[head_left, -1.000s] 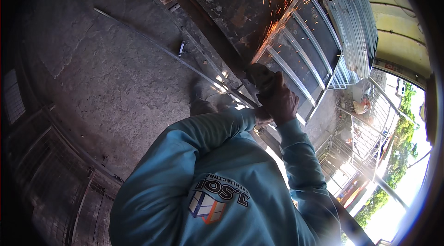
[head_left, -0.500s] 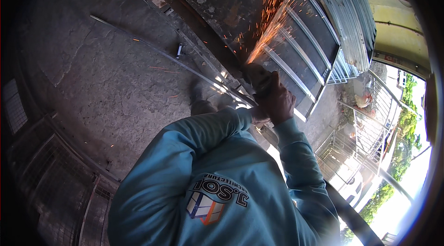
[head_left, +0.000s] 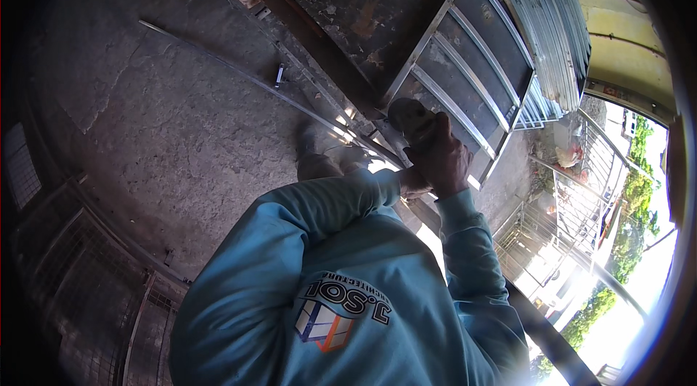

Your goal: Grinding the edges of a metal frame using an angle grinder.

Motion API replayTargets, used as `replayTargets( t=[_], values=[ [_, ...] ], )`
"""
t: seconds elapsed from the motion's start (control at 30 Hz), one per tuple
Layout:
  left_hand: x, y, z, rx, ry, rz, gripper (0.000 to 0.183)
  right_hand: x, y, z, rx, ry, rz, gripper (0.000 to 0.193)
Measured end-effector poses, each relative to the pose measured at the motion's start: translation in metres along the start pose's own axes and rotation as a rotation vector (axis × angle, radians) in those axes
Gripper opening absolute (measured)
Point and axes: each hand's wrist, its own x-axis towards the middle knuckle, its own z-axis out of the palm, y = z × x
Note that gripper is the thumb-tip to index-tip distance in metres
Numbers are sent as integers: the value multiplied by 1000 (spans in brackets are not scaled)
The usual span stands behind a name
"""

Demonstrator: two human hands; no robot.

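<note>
A dark angle grinder is between my hands, its round head beside the lower left corner of a metal frame with several pale crossbars. My right hand is closed round the grinder's body, seen from the back of the hand. Close below it, my left hand is closed at the rear of the tool, its fingers partly hidden by the right hand and wrist. No sparks show at the disc. The frame lies on a dark, worn work surface.
A rusty beam edges the work surface. Corrugated metal sheets are stacked beyond the frame. On the concrete floor at left lie a long thin metal bar and a small light-coloured object. White metal railings stand at right.
The stream of orange sparks has stopped. Both hands have moved the angle grinder slightly right and down, away from the frame's edge.
</note>
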Motion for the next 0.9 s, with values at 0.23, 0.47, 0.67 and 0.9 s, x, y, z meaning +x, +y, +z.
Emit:
replayTargets(
  t=[0.23, 0.47, 0.67, 0.9],
  values=[
    [8, -17, -32, -109, 28, -23, 40, 8, -12, 7, 6, -70, -79, 77],
    [16, -36, -62, -220, 64, -37, 40, 6, -9, 7, -40, -68, -38, 75],
    [32, -56, -82, -312, 80, -71, 41, 5, -9, 5, -48, -51, -11, 77],
    [31, -76, -107, -417, 108, -98, 41, 7, -20, 2, -28, -41, -68, 75]
  ],
)
